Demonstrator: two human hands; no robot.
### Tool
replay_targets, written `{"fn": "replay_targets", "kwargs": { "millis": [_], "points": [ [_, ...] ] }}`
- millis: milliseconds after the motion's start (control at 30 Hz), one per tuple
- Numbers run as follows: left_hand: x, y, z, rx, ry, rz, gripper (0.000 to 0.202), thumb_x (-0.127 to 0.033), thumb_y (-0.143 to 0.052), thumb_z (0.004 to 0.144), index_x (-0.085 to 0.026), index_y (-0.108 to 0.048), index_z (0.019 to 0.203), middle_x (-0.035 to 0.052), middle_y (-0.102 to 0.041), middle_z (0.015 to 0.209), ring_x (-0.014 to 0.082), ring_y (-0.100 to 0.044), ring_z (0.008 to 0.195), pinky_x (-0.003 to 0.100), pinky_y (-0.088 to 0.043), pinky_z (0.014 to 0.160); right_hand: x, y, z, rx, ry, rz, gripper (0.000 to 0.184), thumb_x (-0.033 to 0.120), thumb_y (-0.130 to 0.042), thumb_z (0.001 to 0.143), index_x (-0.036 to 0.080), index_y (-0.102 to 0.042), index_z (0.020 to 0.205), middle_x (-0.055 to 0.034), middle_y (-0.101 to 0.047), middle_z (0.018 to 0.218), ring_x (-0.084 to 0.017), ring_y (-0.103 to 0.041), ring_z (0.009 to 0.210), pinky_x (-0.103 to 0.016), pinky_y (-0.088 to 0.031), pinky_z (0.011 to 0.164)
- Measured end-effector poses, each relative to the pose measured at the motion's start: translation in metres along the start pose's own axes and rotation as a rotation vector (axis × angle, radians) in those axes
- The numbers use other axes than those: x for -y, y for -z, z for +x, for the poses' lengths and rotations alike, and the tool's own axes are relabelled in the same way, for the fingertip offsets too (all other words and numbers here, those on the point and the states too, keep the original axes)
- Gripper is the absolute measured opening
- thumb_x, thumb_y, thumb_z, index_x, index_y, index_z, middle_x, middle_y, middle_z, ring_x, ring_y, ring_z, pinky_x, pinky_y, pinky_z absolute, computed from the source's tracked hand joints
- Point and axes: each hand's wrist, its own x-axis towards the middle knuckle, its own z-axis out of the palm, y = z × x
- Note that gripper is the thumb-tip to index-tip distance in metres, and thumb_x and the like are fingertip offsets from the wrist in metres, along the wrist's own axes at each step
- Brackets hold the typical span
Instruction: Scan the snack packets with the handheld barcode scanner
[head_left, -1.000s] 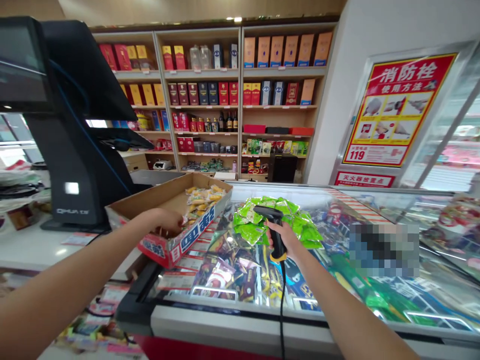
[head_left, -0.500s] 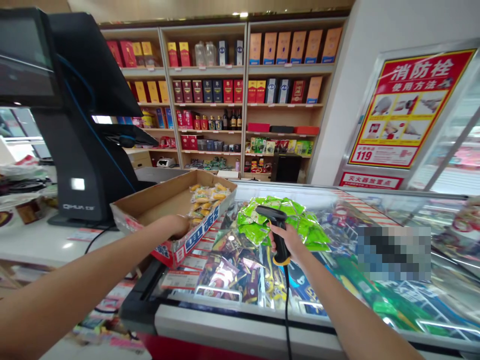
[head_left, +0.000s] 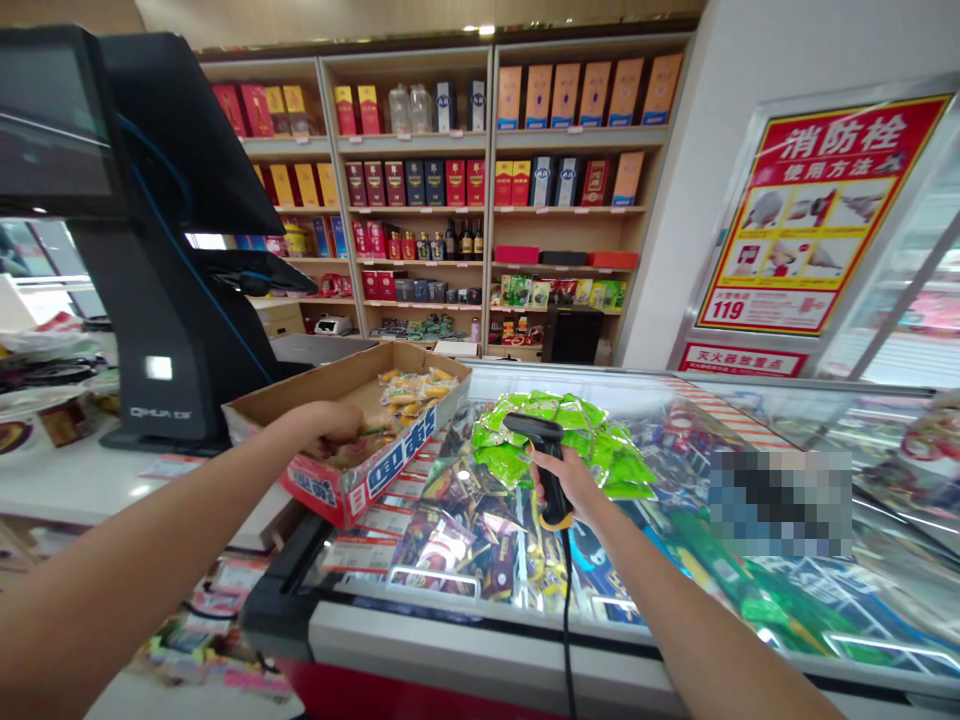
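Observation:
My left hand (head_left: 339,424) is inside an open cardboard box (head_left: 255,412) with a red and blue printed side. Its fingers are curled beside small wrapped snacks (head_left: 409,392) with yellow contents, which lie along the box's right side. Whatever those fingers pinch is too hidden to make out. In my right hand (head_left: 559,475) is a black and yellow barcode scanner (head_left: 551,490), its head pointing left and its cable hanging down over the counter's front. Behind and below the scanner, shiny green packets (head_left: 600,455) lie in a pile on the glass top.
A glass-topped freezer (head_left: 487,615) holds many coloured packages. At the left a black checkout terminal (head_left: 161,330) stands on a white counter (head_left: 52,485). Shelves (head_left: 416,145) of boxes and bottles line the back wall. A red and yellow sign (head_left: 821,215) hangs at the right.
My left hand has shifted a little left and up within the box, away from its printed side. My right hand and the scanner have moved slightly left.

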Motion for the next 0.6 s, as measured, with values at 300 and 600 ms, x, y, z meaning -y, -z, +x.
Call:
{"fn": "replay_targets", "kwargs": {
  "millis": [300, 600],
  "points": [
    [-0.002, 0.019, -0.008, -0.047, 0.035, -0.224, 0.048, -0.049, -0.053, 0.083, -0.007, -0.057, 0.107, 0.0145, -0.068, 0.073, 0.0213, -0.065, 0.059, 0.03, -0.052, 0.057, -0.001, 0.0, 0.001, 0.016, -0.002, -0.007, 0.033, 0.043, -0.073, 0.066, 0.017, -0.058, 0.082, 0.0036, -0.058, 0.052, -0.012, -0.05, 0.039, -0.026, -0.045, 0.037],
    [-0.007, -0.005, 0.007, -0.195, -0.025, 0.133, 0.064, -0.025, -0.083, 0.044, -0.012, -0.063, 0.104, 0.0169, -0.071, 0.094, 0.0339, -0.067, 0.086, 0.033, -0.055, 0.062, -0.004, 0.0, 0.001, 0.012, -0.002, -0.027, 0.032, 0.042, -0.073, 0.066, 0.018, -0.058, 0.081, 0.0039, -0.058, 0.052, -0.012, -0.052, 0.039, -0.025, -0.045, 0.038]
  ]
}}
